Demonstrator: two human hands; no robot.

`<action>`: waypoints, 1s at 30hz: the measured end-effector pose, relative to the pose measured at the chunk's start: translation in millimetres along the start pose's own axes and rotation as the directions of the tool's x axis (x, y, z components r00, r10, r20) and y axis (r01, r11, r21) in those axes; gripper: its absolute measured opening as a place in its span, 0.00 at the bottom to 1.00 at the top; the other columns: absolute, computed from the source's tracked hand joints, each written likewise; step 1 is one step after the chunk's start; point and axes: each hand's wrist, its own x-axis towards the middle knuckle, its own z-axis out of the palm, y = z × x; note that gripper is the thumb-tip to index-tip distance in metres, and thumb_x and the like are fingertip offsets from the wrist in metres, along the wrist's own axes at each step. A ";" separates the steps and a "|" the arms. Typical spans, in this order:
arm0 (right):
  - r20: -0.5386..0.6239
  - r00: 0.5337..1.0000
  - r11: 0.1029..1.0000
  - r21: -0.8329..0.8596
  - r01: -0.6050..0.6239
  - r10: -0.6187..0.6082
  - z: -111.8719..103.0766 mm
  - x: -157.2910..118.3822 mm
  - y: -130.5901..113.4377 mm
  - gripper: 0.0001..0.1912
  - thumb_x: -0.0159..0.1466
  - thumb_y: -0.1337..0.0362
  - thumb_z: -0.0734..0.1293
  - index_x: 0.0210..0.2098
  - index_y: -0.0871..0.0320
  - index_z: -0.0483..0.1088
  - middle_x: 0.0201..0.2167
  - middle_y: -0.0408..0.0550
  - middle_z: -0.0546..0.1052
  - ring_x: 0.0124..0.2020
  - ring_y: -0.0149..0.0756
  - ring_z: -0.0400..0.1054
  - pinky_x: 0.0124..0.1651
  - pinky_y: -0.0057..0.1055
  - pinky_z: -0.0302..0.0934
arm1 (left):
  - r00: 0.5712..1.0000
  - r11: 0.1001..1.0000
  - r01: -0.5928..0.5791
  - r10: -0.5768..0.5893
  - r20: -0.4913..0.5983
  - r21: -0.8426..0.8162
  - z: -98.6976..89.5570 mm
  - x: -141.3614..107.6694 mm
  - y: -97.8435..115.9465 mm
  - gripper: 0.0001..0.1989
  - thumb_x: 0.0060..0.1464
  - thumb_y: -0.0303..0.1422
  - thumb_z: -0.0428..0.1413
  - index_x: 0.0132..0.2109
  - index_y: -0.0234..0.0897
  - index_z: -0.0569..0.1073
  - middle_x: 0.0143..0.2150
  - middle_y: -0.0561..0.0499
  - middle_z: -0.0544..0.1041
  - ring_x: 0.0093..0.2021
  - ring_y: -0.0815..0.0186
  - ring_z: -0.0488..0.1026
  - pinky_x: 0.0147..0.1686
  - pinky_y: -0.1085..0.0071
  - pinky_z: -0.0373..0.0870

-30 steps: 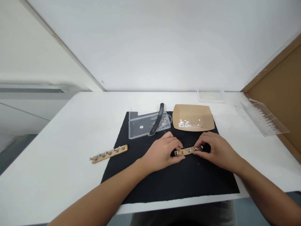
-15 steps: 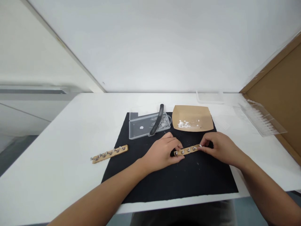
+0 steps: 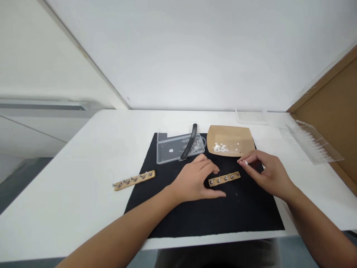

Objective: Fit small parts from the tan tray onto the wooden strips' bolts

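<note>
A short wooden strip (image 3: 224,179) with several metal posts, most topped with small pale pieces, lies on the black mat (image 3: 212,219). Its right end post looks bare. Around its left end curves my left hand (image 3: 195,178), thumb and fingers apart and holding nothing. My right hand (image 3: 263,172) is raised just right of the strip, pinching a small white nail tip (image 3: 245,162) between thumb and fingertips. Further left rests a second wooden strip (image 3: 134,181), its row of posts bearing clear or pale pieces, partly off the mat.
Behind my left hand is a clear plastic case (image 3: 167,152) holding many clear tips, with a black curved tool (image 3: 189,141) across it. A cardboard tray (image 3: 231,136) contains white bits. Clear plastic trays (image 3: 309,145) lie at right, by a brown panel (image 3: 331,108).
My right hand has lifted off the strip's right end with the white nail tip, moving slightly up and right. My left fingers and thumb have spread, letting go of the strip.
</note>
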 end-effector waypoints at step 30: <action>0.331 0.904 0.943 0.279 0.182 -0.272 18.9 -17.1 -21.4 0.04 0.70 0.62 0.73 0.39 0.54 0.76 0.32 0.41 0.78 0.28 0.27 0.68 0.32 0.25 0.63 | 0.948 0.930 -0.314 0.297 -0.111 -0.191 -0.5 4.9 22.7 0.05 0.68 0.29 0.61 0.49 0.35 0.75 0.40 0.46 0.83 0.42 0.62 0.78 0.47 0.63 0.78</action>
